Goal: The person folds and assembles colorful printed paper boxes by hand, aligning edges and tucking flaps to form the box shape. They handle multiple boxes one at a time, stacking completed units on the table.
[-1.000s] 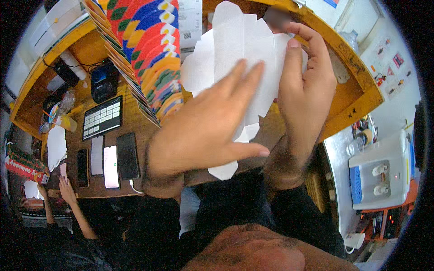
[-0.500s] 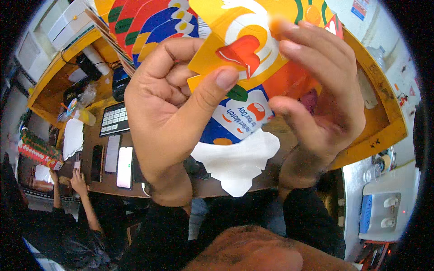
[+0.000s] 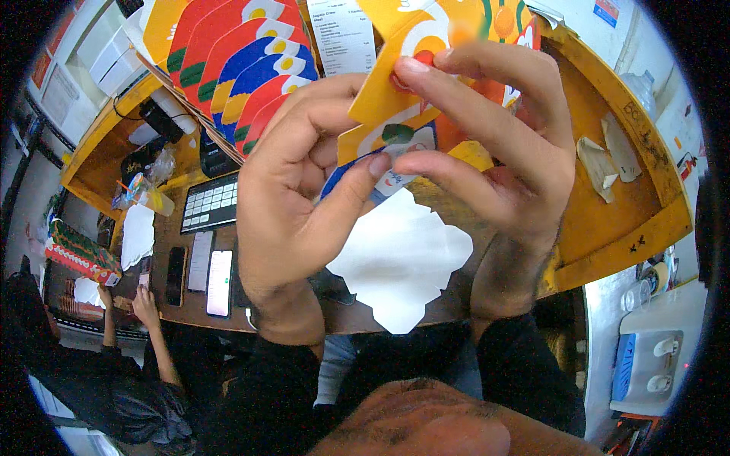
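Note:
Held up in front of me is a folding carton of printed card (image 3: 370, 100), yellow with orange, red and blue patterns. My left hand (image 3: 293, 190) grips its left edge, the thumb pressed on a lower blue and white panel. My right hand (image 3: 517, 144) is curled at its front, fingertips on the red and yellow panel and the thumb at the lower panel. Part of the carton is hidden behind my right fingers. Below, a white unfolded card blank (image 3: 399, 258) with scalloped edges lies on the brown table (image 3: 445, 304).
Overlapping red, blue and yellow cartons (image 3: 243, 68) stand at the far left beside a printed paper slip (image 3: 342, 38). A tablet (image 3: 211, 204) and several phones, one lit (image 3: 219, 283), lie on the left. Further left, another person's hand (image 3: 144, 305) rests near a red and green box (image 3: 84, 253).
The carton has tipped away and its lower panel has folded in. My right fingers have moved left onto its front. More of the white blank shows below.

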`<move>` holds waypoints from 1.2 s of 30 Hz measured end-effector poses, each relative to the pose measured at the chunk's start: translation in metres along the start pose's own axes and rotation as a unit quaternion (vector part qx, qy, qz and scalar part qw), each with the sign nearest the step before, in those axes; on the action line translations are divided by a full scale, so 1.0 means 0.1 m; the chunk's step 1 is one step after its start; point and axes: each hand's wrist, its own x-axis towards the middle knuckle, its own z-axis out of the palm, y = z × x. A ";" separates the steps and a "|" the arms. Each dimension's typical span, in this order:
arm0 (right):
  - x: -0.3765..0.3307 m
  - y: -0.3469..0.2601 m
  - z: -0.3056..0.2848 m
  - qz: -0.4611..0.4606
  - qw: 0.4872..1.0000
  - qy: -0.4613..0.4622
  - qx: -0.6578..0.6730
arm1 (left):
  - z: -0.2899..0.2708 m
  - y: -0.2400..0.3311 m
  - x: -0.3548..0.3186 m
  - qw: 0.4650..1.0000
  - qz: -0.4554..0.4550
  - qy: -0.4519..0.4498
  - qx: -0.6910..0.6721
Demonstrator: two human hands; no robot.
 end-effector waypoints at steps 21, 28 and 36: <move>0.16 -0.39 0.01 0.075 0.986 0.102 0.106 | -0.01 0.04 -0.02 0.934 0.189 0.011 0.304; 0.15 -0.51 0.02 0.137 0.966 0.141 0.166 | 0.00 0.23 0.00 0.966 0.137 0.076 0.207; 0.15 -0.52 -0.09 0.263 0.912 0.081 0.303 | 0.01 0.12 -0.03 0.976 0.139 0.081 0.145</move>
